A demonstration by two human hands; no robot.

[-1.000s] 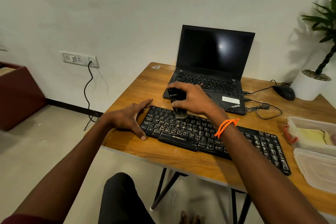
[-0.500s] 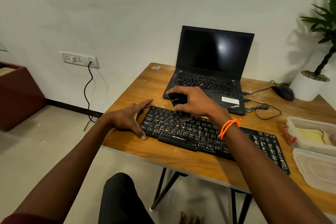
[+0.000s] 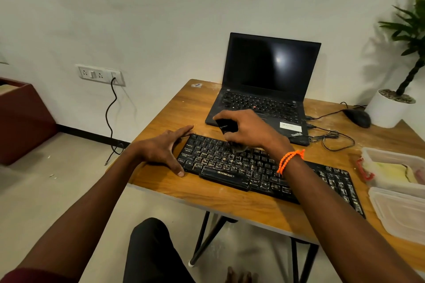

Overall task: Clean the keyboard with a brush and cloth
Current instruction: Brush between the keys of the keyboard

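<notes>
A black dusty keyboard (image 3: 257, 169) lies slanted across the wooden table (image 3: 230, 200). My right hand (image 3: 250, 130) grips a small black brush (image 3: 227, 126), and its bristles touch the upper key rows left of the keyboard's middle. My left hand (image 3: 164, 150) rests flat on the table, its spread thumb and fingers braced against the keyboard's left end. A yellowish cloth (image 3: 391, 171) lies inside a clear plastic box at the right.
An open black laptop (image 3: 266, 89) stands behind the keyboard. A black mouse (image 3: 357, 117), looped cables and a white plant pot (image 3: 388, 108) sit at the back right. Two clear plastic containers (image 3: 400, 209) occupy the right edge. My knee is below the table.
My right hand has swept the brush a little to the right along the upper key rows. My left hand has stayed in place.
</notes>
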